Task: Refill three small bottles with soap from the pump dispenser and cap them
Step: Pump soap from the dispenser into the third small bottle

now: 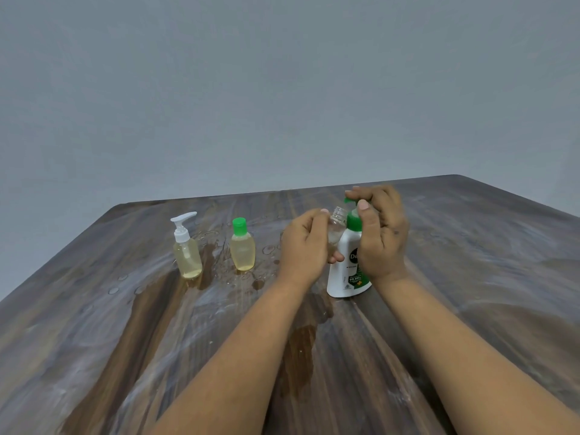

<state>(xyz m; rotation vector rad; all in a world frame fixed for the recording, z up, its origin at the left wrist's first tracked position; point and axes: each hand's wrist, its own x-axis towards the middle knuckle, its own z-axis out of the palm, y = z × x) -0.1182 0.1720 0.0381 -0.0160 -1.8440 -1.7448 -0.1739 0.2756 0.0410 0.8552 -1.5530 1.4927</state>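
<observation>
Left hand (306, 243) grips uncapped bottle (337, 226); right hand (378, 229) seemingly presses dispenser (346, 265).

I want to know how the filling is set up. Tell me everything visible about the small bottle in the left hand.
The small bottle is clear, plastic-looking, uncapped, its threaded neck open. It looks nearly empty. The left hand holds it tilted, mouth near the green spout of the pump dispenser, whose top the right hand covers. Fingers hide its lower half.
</observation>
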